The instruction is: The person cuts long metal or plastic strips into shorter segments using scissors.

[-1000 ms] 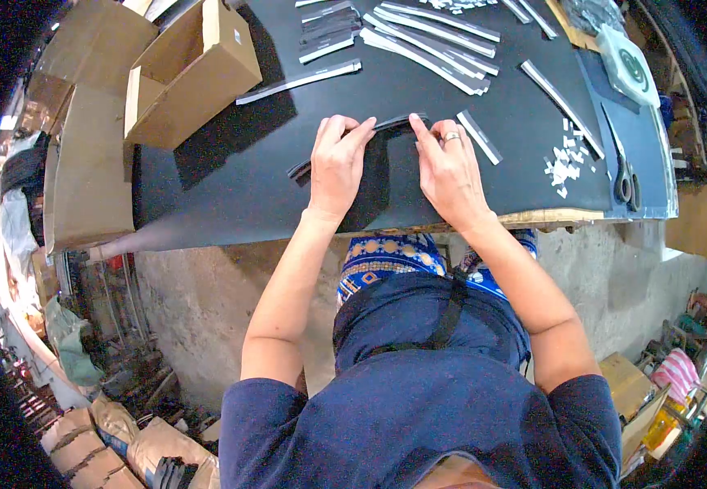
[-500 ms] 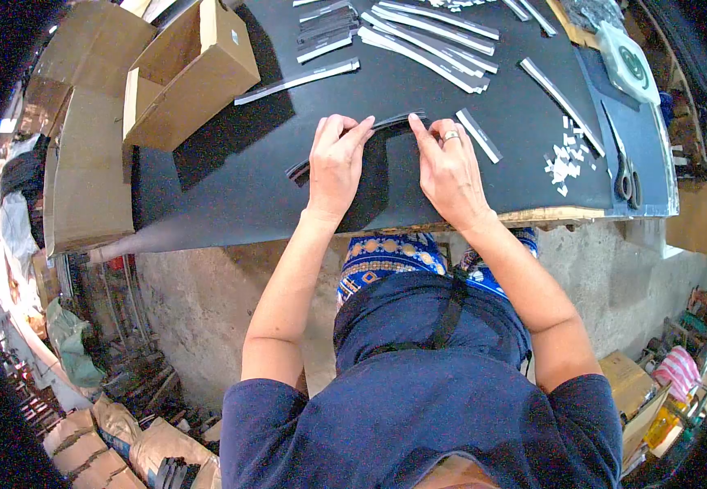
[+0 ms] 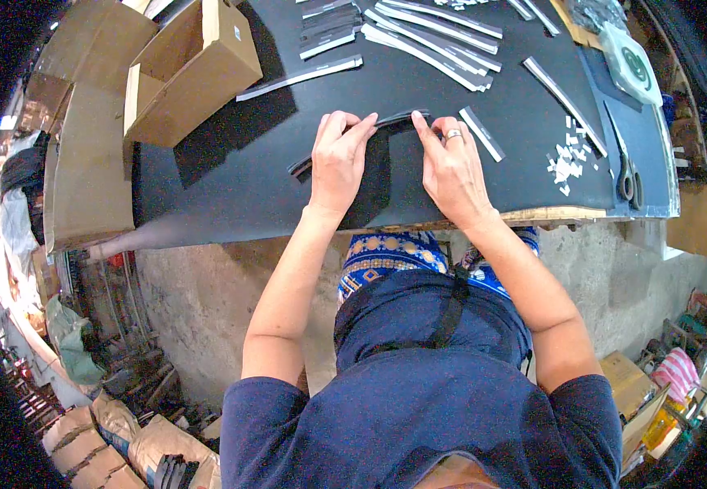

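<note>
A thin black strip (image 3: 394, 119) spans the gap between my two hands, above the dark tabletop. My left hand (image 3: 340, 159) pinches it between thumb and fingers, and its tail (image 3: 298, 169) pokes out to the left behind that hand. At the other end, my right hand (image 3: 451, 163), with a ring on one finger, is closed on the strip near its tip. Just right of the right hand lies a short white-and-grey strip (image 3: 481, 134). Another long white-edged strip (image 3: 300, 78) rests beyond my left hand.
An open cardboard box (image 3: 195, 85) stands at left on the black table (image 3: 231, 191). Several white strips (image 3: 435, 41) and dark strips (image 3: 327, 33) lie at the back. To the right are a single strip (image 3: 565, 106), white scraps (image 3: 567, 159) and scissors (image 3: 626, 175).
</note>
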Demonstrator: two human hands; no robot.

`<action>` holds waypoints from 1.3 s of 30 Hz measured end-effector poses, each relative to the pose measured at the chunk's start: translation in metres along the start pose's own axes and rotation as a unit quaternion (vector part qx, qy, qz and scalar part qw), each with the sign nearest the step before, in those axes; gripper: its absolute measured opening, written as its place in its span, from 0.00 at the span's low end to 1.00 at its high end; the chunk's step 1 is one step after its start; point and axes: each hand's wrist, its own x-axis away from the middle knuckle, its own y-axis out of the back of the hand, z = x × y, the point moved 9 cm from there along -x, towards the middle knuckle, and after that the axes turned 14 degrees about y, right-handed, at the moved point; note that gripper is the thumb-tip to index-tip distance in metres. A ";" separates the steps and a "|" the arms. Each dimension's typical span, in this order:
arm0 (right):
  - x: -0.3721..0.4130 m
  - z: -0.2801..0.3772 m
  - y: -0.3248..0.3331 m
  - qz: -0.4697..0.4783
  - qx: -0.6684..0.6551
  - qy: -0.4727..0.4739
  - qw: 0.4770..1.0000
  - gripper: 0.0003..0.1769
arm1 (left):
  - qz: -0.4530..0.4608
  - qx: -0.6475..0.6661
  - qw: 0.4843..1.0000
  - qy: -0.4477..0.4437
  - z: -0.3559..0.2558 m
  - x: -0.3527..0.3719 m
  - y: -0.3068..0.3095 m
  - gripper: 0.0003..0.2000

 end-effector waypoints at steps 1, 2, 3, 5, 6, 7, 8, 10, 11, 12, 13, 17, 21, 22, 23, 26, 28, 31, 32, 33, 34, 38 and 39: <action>0.000 0.000 0.000 0.001 -0.003 -0.001 1.000 0.26 | 0.000 0.000 1.000 0.000 0.000 0.000 0.000 0.11; 0.000 0.000 0.001 0.002 -0.007 -0.003 1.000 0.26 | -0.001 -0.001 1.000 0.000 0.000 0.000 0.000 0.11; 0.000 0.000 0.001 0.002 -0.007 -0.003 1.000 0.26 | -0.002 -0.002 1.000 -0.001 0.000 0.000 -0.001 0.11; 0.000 -0.001 0.000 0.003 -0.010 -0.005 1.000 0.26 | -0.002 -0.002 1.000 0.000 0.000 0.000 -0.001 0.11; 0.000 -0.001 0.000 0.003 -0.010 -0.005 1.000 0.26 | -0.001 -0.002 1.000 0.001 0.000 0.000 -0.001 0.11; 0.001 -0.001 0.000 0.000 -0.012 -0.004 1.000 0.26 | -0.001 -0.002 1.000 0.001 0.000 0.000 0.000 0.11; 0.001 -0.001 0.000 -0.002 -0.014 -0.003 1.000 0.26 | 0.001 -0.004 1.000 -0.001 -0.001 0.000 0.000 0.12; 0.001 -0.001 0.000 -0.004 -0.017 -0.002 1.000 0.26 | 0.004 -0.006 1.000 -0.002 -0.002 0.000 0.000 0.12; 0.001 -0.001 0.000 -0.007 -0.020 -0.001 1.000 0.26 | 0.004 -0.007 1.000 -0.001 -0.002 0.000 0.000 0.12; 0.000 -0.002 0.000 -0.007 -0.020 -0.001 1.000 0.26 | 0.005 -0.008 1.000 0.000 -0.001 0.000 -0.001 0.12; 0.000 -0.002 0.002 -0.014 -0.023 -0.005 1.000 0.24 | 0.005 -0.008 1.000 0.000 -0.001 0.000 -0.001 0.12; -0.010 -0.008 0.008 -0.061 -0.054 -0.037 0.996 0.12 | 0.001 0.000 1.000 0.001 0.000 0.000 0.000 0.11; -0.025 -0.015 0.008 -0.075 -0.063 -0.035 0.995 0.06 | 0.010 -0.005 1.000 0.008 -0.001 0.000 0.000 0.11; -0.027 -0.017 0.006 -0.074 -0.073 -0.036 0.994 0.06 | 0.009 -0.005 1.000 0.008 -0.001 -0.001 0.001 0.11; -0.029 -0.020 0.005 -0.074 -0.084 -0.036 0.993 0.06 | 0.013 -0.004 1.000 0.011 0.000 -0.001 0.001 0.11; -0.034 -0.026 0.004 -0.064 -0.104 -0.022 0.992 0.06 | 0.036 0.009 0.999 0.017 0.003 -0.006 0.002 0.10; -0.039 -0.032 0.003 -0.049 -0.123 -0.022 0.991 0.05 | 0.058 0.021 0.998 0.020 0.005 -0.012 0.005 0.10; -0.046 -0.039 -0.004 -0.008 -0.151 -0.016 0.988 0.04 | 0.125 0.035 0.990 0.051 0.009 -0.019 0.002 0.10; -0.049 -0.039 -0.008 0.018 -0.157 -0.010 0.987 0.03 | 0.124 0.034 0.990 0.050 0.012 -0.019 0.002 0.10; -0.052 -0.039 -0.007 0.017 -0.157 -0.009 0.987 0.03 | 0.130 0.029 0.990 0.052 0.015 -0.020 0.000 0.11; -0.055 -0.038 -0.009 0.030 -0.160 -0.006 0.987 0.04 | 0.136 0.025 0.989 0.054 0.017 -0.020 -0.001 0.12; -0.055 -0.034 -0.007 0.045 -0.163 0.008 0.986 0.04 | 0.038 -0.027 0.999 0.011 -0.006 -0.016 0.014 0.15; -0.054 -0.032 -0.005 0.045 -0.164 0.008 0.985 0.04 | 0.030 -0.016 0.999 -0.008 -0.012 -0.014 0.016 0.16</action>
